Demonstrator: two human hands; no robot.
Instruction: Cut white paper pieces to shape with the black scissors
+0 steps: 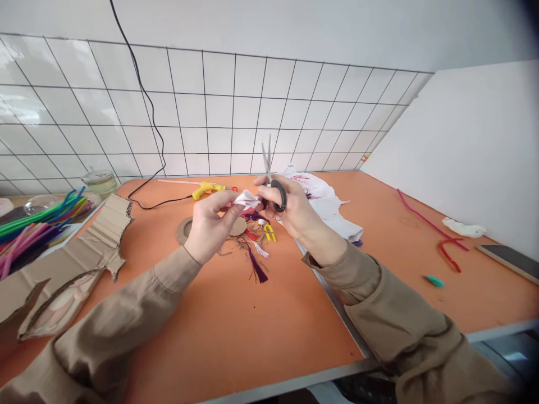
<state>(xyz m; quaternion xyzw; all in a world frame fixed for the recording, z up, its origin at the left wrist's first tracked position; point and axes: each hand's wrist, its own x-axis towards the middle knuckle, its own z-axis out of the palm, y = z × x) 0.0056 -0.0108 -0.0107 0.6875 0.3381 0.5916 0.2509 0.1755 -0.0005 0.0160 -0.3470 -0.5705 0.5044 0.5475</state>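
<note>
White cloth is pinched by the left hand; slightly parted scissors are gripped in the right hand.

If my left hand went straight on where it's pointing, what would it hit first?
Probably your right hand, holding the scissors just beyond the white cloth your left hand pinches; exact depth is unclear.

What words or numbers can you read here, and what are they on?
None that I can read clearly.
White cloth: red print and a tiny dark mark near its top edge, maybe writing, too small and blurred to read.
Yellow glue gun: no writing I can make out.
</note>
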